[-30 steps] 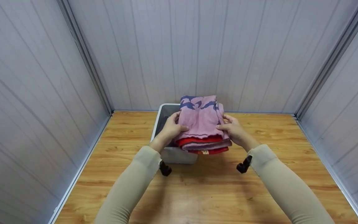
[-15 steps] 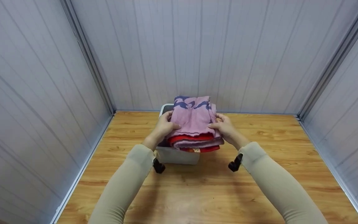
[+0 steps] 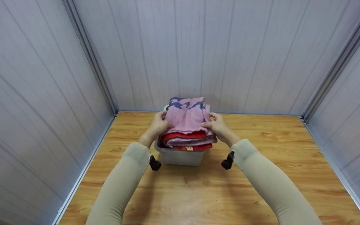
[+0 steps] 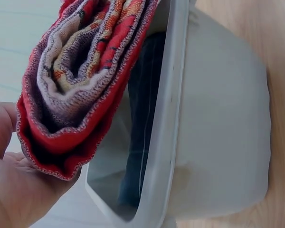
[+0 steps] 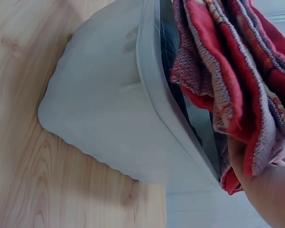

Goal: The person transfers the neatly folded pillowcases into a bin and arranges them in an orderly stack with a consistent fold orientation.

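Observation:
A thick folded cloth [image 3: 186,118], pink with blue shapes on top and red layers beneath, sits over the mouth of a grey plastic bin [image 3: 181,157]. My left hand [image 3: 157,126] grips its left edge, thumb on top and fingers beneath. The opposite edge is held the same way by my right hand [image 3: 219,127]. Both wrist views show the folded layers above the bin's rim [image 4: 173,109]. Inside the bin lies a dark blue folded fabric [image 4: 145,109], partly hidden by the cloth.
The bin stands on a wood-grain surface [image 3: 261,156] close to a pale panelled back wall [image 3: 198,56]. Similar walls rise at the left and right. A black wrist camera [image 3: 155,163] hangs below each sleeve cuff.
Both hands have carried the folded cloth leftward, from the bin's right side to over its opening. The grip at both edges is unchanged. The view has shifted slightly.

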Demonstrator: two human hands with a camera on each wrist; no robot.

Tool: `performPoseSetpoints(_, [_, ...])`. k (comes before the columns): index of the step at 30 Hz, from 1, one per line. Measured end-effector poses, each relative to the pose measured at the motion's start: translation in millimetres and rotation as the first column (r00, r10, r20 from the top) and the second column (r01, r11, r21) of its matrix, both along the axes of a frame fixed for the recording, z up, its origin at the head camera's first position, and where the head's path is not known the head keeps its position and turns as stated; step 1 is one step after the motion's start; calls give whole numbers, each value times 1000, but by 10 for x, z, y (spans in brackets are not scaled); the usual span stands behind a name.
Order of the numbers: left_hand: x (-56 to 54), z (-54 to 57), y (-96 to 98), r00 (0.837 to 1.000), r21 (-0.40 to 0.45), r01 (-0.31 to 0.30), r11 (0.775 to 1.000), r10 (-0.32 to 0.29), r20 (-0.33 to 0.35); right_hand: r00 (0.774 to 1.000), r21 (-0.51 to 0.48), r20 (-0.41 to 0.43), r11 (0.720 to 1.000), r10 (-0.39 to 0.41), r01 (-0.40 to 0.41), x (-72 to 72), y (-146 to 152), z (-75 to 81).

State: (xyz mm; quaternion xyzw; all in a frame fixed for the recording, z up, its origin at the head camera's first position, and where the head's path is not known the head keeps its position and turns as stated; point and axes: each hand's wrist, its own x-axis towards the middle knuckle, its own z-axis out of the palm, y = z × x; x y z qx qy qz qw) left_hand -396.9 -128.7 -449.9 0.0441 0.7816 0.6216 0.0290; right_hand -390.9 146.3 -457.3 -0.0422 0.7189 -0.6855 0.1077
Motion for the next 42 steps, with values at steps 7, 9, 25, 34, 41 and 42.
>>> performPoseSetpoints(7, [-71, -70, -60, 998, -11, -16, 1000, 16, -59, 998, 24, -47, 999, -41, 42, -56, -146, -51])
performPoseSetpoints(9, [-82, -82, -67, 997, -14, -19, 1000, 18, -75, 996, 31, -70, 998, -58, 60, -72, -180, -67])
performPoseSetpoints(25, [-22, -187, -126, 998, -234, -23, 972, 9, -58, 977, 300, -213, 950, -17, 82, -18, -196, -209])
performPoseSetpoints(34, [-4, -136, -213, 999, -321, 10, 947, -22, -33, 961, 384, -277, 917, 5, 106, -15, -201, -242])
performPoseSetpoints(41, [17, -145, -221, 996, -388, 10, 922, -43, -77, 955, 451, -296, 886, 32, 110, -9, -207, -269])
performPoseSetpoints(42, [19, -140, -222, 996, -402, 9, 916, -45, -79, 953, 461, -302, 880, 37, 112, -7, -205, -272])
